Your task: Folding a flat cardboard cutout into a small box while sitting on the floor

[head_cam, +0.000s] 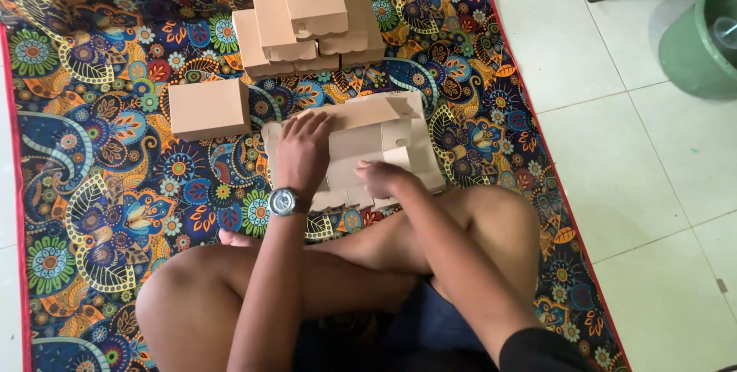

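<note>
So the person is sitting cross-legged on a patterned mat [92,149], all swirly blue, orange and green flowers, and right in front of the knees there's a flat brown cardboard box blank [368,145] lying on top of what looks like a small stack of more blanks. The left hand [302,153], the one with the wristwatch [282,201], is spread flat, palm down, on the left part of the blank, fingers reaching up to the long flap along the top edge, which reads to me like pinning the sheet so it won't slide around. The right hand [380,178] is loosely curled at the lower middle of the same sheet, fingertips on a crease or small tab; I can't tell if it's actually pinching anything or just pressing. The two hands sit close together on the cardboard, not clamped around it. Just to the left of the blank sits one folded box [209,109] by itself, closed up. Further back on the mat is a pile of finished boxes [307,15], stacked a few layers high and well out of the way of the hands. Off the mat to the right there's white tiled floor [614,149] and a green bucket [702,38] in the corner.
</note>
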